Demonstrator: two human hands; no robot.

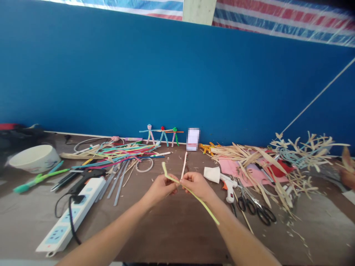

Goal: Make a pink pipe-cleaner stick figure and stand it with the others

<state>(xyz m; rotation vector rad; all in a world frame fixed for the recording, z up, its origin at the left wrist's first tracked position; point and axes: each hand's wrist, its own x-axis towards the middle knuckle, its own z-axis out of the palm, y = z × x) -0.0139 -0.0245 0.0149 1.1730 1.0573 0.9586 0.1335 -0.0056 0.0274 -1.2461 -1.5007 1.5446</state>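
Observation:
My left hand (163, 187) pinches a pale yellow pipe cleaner (203, 204) near its bent upper end. My right hand (198, 183) is closed on the same yellow stem, which slants down to the right across my wrist. A pale pink pipe cleaner (184, 165) stands up from between my fingers, meeting the yellow one at the pinch. Fingertips hide how the two stems meet. Beyond my hands, several small pipe-cleaner figures (162, 136) stand in a row against the blue board.
Loose pipe cleaners (119, 153), a black glue gun (85, 179), a power strip (73, 218) and a white bowl (36, 159) are at left. At right are a white glue gun (229, 188), scissors (256, 210) and dried husk strips (244, 155). Another person's hand (348, 173) shows at far right.

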